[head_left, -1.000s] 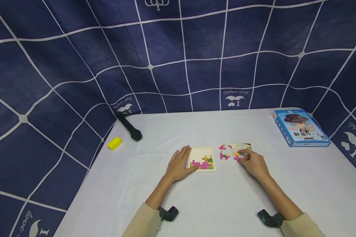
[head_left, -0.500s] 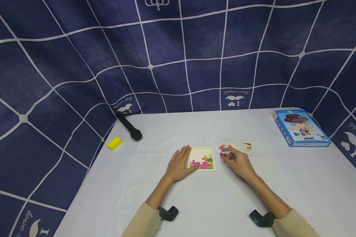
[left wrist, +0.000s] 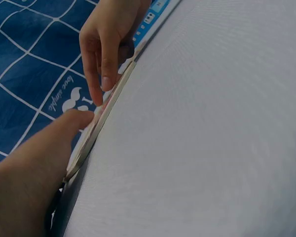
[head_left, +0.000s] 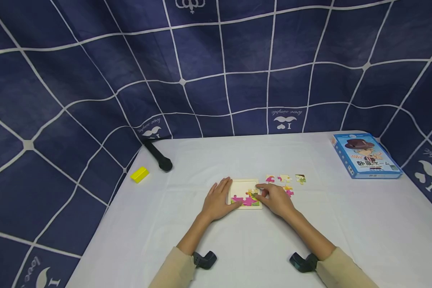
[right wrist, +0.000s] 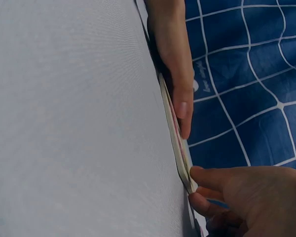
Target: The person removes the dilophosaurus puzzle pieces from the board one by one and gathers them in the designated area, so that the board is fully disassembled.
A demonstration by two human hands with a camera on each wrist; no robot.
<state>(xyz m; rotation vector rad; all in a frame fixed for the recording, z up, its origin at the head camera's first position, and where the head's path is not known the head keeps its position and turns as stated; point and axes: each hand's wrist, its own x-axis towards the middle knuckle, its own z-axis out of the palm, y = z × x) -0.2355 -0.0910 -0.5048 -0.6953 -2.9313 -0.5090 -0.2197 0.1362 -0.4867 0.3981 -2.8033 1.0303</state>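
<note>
Pale wood, by its look, frames a partly built picture: a square puzzle tray (head_left: 241, 187) lies flat on a white tablecloth (head_left: 252, 248), between a person's two hands. Pink pieces (head_left: 247, 201) line the side nearest the person, and yellow-and-green pieces (head_left: 252, 194) build up toward the right; the far and left stretch of the tray floor is bare, which suggests the picture is something under half assembled.

The left hand (head_left: 216, 202) lies along the tray's left rim, fingers straight, thumb over the near edge, grasping nothing. The right hand (head_left: 278, 200) curls at the right rim in what looks like a pinch on a puzzle piece, though the fingers mask it and whether it is seated cannot be told.

Left to fit, just right of the tray: a pink-and-cream piece (head_left: 270, 179), a mostly cream piece (head_left: 285, 178), a dark-patterned piece (head_left: 300, 179) and, beside the right hand, a pink-and-yellow piece (head_left: 289, 192). The hand may hide others.

Farther out, a black microphone (head_left: 158, 156) and a yellow block (head_left: 139, 175) lie at left, a blue game box (head_left: 365, 156) at right, before a navy gridded curtain (head_left: 237, 44).
</note>
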